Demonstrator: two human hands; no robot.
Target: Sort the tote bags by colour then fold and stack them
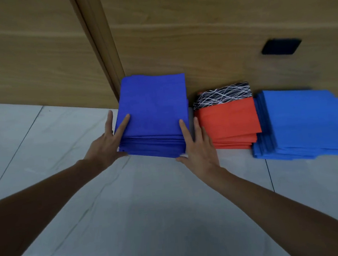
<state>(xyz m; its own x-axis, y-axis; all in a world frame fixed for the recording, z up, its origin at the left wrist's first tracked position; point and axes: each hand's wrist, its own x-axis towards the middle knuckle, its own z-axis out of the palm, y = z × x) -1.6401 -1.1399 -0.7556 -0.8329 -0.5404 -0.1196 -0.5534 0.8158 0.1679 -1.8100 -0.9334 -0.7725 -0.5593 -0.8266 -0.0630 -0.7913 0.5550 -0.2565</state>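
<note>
Dark blue stack (153,113) of folded bags sits on the floor (149,199) between both hands, back edge at the wood panel (197,36). Left hand (105,146) flat against its left side, fingers straight, one finger lying on top. Right hand (199,147) mirrors it on the right side. Both thumbs at the front bottom corners. Just right of the right hand: red stack (227,119) with a black-and-white patterned bag (221,94) behind it. Further right: light blue stack (303,118), touching the red one.
</note>
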